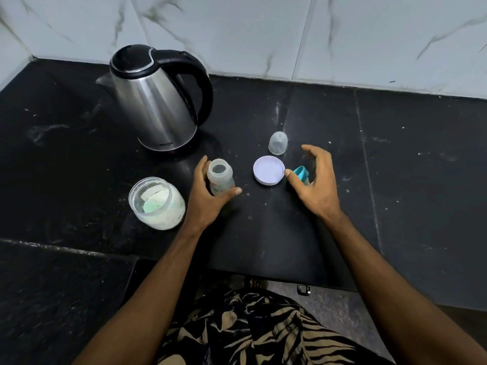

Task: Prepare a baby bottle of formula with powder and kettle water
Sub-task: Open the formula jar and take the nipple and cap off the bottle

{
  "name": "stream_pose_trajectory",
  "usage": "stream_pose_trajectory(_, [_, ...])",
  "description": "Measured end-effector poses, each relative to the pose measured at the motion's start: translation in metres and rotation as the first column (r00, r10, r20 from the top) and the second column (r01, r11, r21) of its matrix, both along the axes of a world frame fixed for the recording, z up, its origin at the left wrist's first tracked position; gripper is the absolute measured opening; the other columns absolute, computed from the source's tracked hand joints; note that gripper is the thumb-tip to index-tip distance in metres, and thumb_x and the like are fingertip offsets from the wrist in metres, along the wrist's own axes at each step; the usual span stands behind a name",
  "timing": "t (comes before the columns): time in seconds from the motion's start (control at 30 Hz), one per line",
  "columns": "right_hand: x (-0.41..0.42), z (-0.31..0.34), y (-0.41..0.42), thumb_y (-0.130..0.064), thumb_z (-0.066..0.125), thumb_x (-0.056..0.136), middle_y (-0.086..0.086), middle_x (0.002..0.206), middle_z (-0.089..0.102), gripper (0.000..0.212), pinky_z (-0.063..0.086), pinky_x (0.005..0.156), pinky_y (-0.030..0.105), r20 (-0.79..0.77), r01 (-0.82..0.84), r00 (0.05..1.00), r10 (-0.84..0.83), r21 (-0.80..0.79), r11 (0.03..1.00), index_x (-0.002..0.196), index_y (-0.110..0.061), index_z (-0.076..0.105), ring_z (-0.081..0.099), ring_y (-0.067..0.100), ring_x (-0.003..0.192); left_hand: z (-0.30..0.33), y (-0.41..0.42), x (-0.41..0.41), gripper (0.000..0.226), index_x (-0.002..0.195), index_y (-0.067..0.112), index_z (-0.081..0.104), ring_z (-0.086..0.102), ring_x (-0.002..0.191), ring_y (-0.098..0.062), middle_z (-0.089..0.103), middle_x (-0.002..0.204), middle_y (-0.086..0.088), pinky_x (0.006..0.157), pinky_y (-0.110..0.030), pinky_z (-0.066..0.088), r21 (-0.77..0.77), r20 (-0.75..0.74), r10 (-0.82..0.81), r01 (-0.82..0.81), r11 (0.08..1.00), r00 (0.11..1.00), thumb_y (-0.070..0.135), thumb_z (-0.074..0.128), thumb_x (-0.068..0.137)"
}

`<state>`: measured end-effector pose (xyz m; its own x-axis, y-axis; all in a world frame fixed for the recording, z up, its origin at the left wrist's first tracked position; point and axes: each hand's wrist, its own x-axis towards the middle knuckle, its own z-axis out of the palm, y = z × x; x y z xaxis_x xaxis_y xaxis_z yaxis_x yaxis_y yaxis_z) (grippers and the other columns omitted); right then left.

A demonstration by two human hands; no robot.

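An uncapped clear baby bottle (220,177) stands upright on the black counter, and my left hand (208,196) is wrapped around its lower body. To its left sits an open jar of white formula powder (156,204) with a scoop inside. A steel kettle (155,101) with a black lid and handle stands behind them. My right hand (316,180) hovers with fingers spread over the teal bottle ring (301,174), which lies on the counter; I cannot tell whether it touches the ring. The white jar lid (268,170) lies upturned just left of it. The clear bottle cap (278,143) stands behind.
The black stone counter (395,193) runs to a marble-tiled wall (263,35) at the back. Its front edge is close to my body, with a step in the edge at the lower left. White powder specks dot the surface.
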<state>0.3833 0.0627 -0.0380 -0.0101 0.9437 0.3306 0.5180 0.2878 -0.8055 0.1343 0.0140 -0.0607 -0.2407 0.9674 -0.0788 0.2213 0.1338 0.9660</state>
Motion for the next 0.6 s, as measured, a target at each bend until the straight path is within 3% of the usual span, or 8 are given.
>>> stream_pose_trajectory(0.13, [-0.027, 0.019, -0.011, -0.018, 0.074, 0.084, -0.001, 0.117, 0.054, 0.041, 0.042, 0.090, 0.019, 0.071, -0.044, 0.997, 0.033, 0.157, 0.987, 0.119, -0.011, 0.055, 0.054, 0.017, 0.109, -0.002, -0.029, -0.001, 0.117, 0.157, 0.022, 0.017, 0.028, 0.146, 0.000, 0.029, 0.160, 0.011, 0.120, -0.028, 0.026, -0.023, -0.037, -0.022, 0.022, 0.999, 0.999, 0.049, 0.084, 0.065])
stream_pose_trajectory(0.27, [-0.063, 0.024, -0.029, -0.017, 0.071, 0.084, -0.006, 0.095, 0.056, 0.021, 0.045, 0.078, 0.028, 0.110, -0.203, 0.977, 0.181, 0.231, 0.951, 0.099, -0.015, 0.056, 0.054, 0.018, 0.086, 0.000, -0.060, -0.003, 0.103, 0.158, 0.025, 0.017, 0.025, 0.142, 0.012, 0.024, 0.161, 0.017, 0.112, -0.009, 0.024, -0.035, -0.027, -0.014, 0.013, 0.999, 1.000, 0.022, 0.083, 0.079])
stream_pose_trajectory(0.37, [-0.088, 0.016, -0.038, -0.016, 0.070, 0.084, 0.002, 0.083, 0.061, 0.013, 0.049, 0.068, 0.037, 0.189, -0.342, 0.932, 0.308, 0.184, 0.922, 0.089, -0.009, 0.062, 0.054, 0.019, 0.075, 0.005, -0.080, -0.008, 0.090, 0.154, 0.025, 0.027, 0.032, 0.140, 0.010, 0.035, 0.155, 0.015, 0.110, -0.007, 0.028, -0.025, 0.000, 0.006, -0.006, 1.000, 1.000, 0.010, 0.079, 0.083])
stream_pose_trajectory(0.5, [-0.113, 0.008, -0.049, -0.021, 0.068, 0.085, 0.000, 0.080, 0.060, 0.013, 0.049, 0.066, 0.030, 0.233, -0.466, 0.871, 0.432, 0.120, 0.877, 0.084, -0.010, 0.062, 0.052, 0.013, 0.073, 0.015, -0.099, -0.019, 0.048, 0.128, 0.018, 0.059, 0.063, 0.116, -0.003, 0.068, 0.124, 0.005, 0.102, -0.023, 0.049, 0.002, -0.005, 0.076, -0.076, 0.997, 0.997, 0.005, 0.075, 0.085])
stream_pose_trajectory(0.6, [-0.125, 0.008, -0.052, -0.021, 0.070, 0.086, -0.005, 0.080, 0.059, 0.012, 0.043, 0.069, 0.017, 0.229, -0.521, 0.837, 0.497, 0.054, 0.852, 0.084, -0.012, 0.063, 0.046, -0.001, 0.074, 0.018, -0.107, -0.030, 0.021, 0.102, 0.017, 0.070, 0.072, 0.090, -0.008, 0.076, 0.094, 0.003, 0.085, -0.025, 0.057, 0.008, -0.023, 0.196, -0.196, 0.981, 0.980, 0.007, 0.076, 0.085])
